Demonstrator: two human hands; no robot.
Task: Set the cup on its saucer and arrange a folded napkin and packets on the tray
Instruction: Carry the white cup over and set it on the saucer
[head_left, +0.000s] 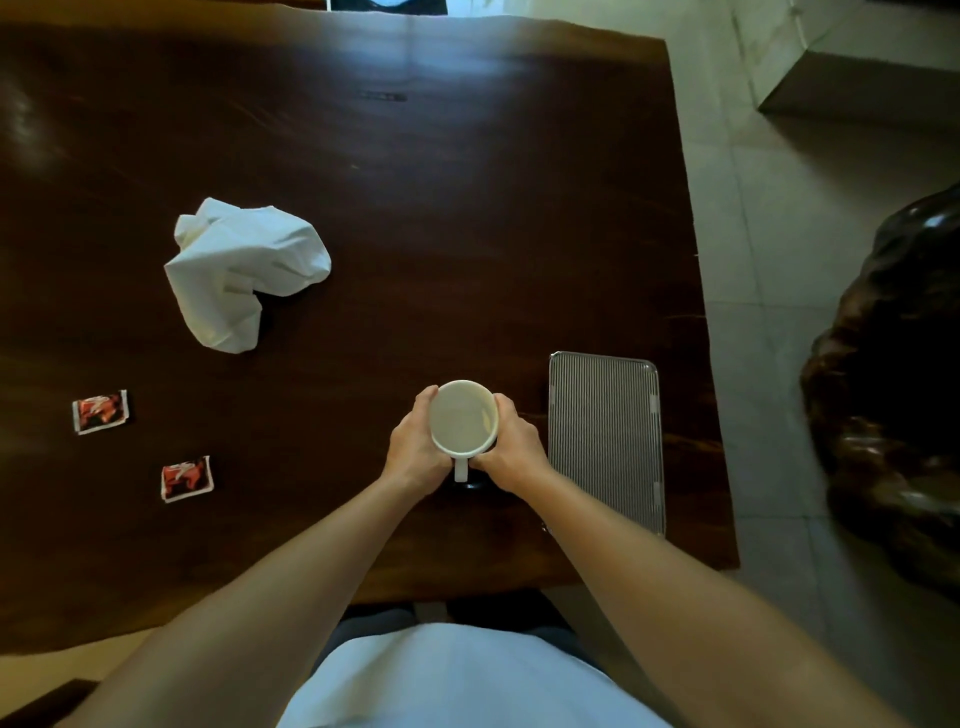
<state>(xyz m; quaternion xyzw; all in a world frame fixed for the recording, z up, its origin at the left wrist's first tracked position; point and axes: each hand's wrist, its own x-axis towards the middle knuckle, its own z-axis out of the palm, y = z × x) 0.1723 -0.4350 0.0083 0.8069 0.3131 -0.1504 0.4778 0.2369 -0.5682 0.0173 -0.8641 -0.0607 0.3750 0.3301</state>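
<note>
A white cup (462, 418) stands near the table's front, its handle pointing toward me. My left hand (415, 452) wraps its left side and my right hand (511, 447) its right side. A dark shape, perhaps a saucer (474, 486), peeks out just below the handle; most of it is hidden. Right of the cup lies a ribbed metal tray (605, 436), with nothing on it. A crumpled white napkin (241, 270) lies far left of the cup. Two red-and-black packets (101, 411) (187, 478) lie at the left front.
The dark wooden table (441, 208) ends just right of the tray, over a tiled floor (769, 291). A dark carved wooden object (893, 395) stands on the floor at the right. A grey step (857, 78) is at the far right.
</note>
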